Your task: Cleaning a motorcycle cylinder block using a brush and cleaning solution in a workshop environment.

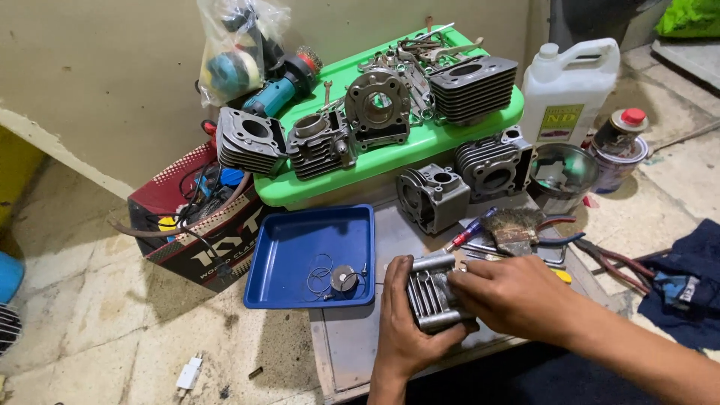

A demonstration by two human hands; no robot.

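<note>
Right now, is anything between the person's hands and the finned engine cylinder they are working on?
No. The left hand grips the finned cylinder from the side and the right hand lies over its top, both touching it. The blue tray lies beside it, apart.

two bare forearms, no sleeves

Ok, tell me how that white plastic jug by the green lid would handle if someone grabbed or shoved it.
The white jug stands tall and narrow, so a shove high up would probably tip it. Its moulded handle should give a firm hold. Its walls look like thin plastic and may flex. How full it is cannot be seen, so its weight is uncertain.
</note>
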